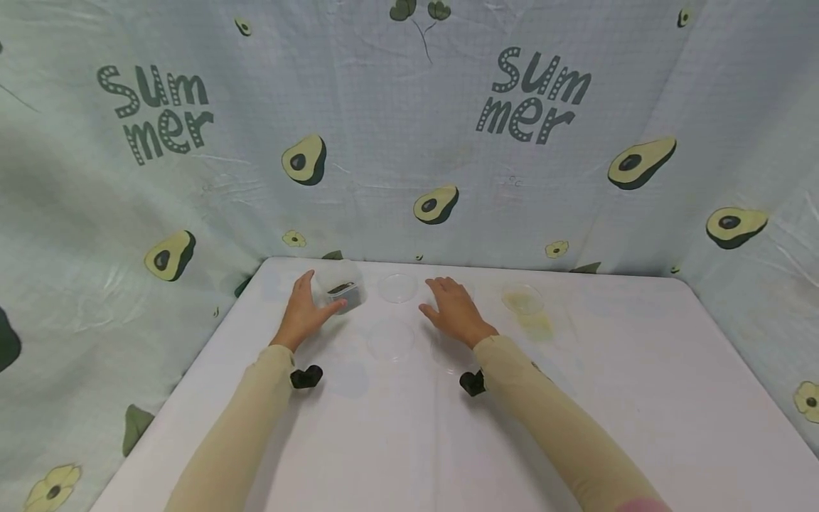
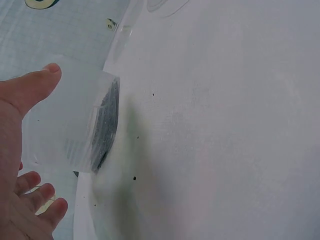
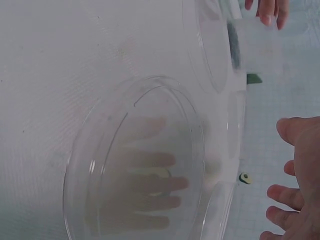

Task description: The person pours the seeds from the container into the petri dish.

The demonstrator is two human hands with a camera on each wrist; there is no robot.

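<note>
A clear plastic container point(image 1: 346, 293) with dark material in its bottom stands at the back left of the white table. My left hand point(image 1: 304, 313) is beside it, thumb and fingers spread apart. The thumb overlaps the container point(image 2: 60, 117) in the left wrist view; whether it touches is hard to tell. My right hand point(image 1: 456, 311) hovers over the table with its fingers loosely extended, holding nothing. Below it, the right wrist view shows a clear round dish point(image 3: 117, 125) mirroring the hand. Another clear round dish point(image 1: 397, 288) lies between the hands, toward the back.
More clear round dishes lie on the table, one in the middle point(image 1: 390, 340) and one at the back right point(image 1: 522, 299) near a yellowish patch point(image 1: 536, 326). A few dark specks point(image 2: 134, 178) dot the surface. A printed curtain point(image 1: 384, 107) hangs behind the table.
</note>
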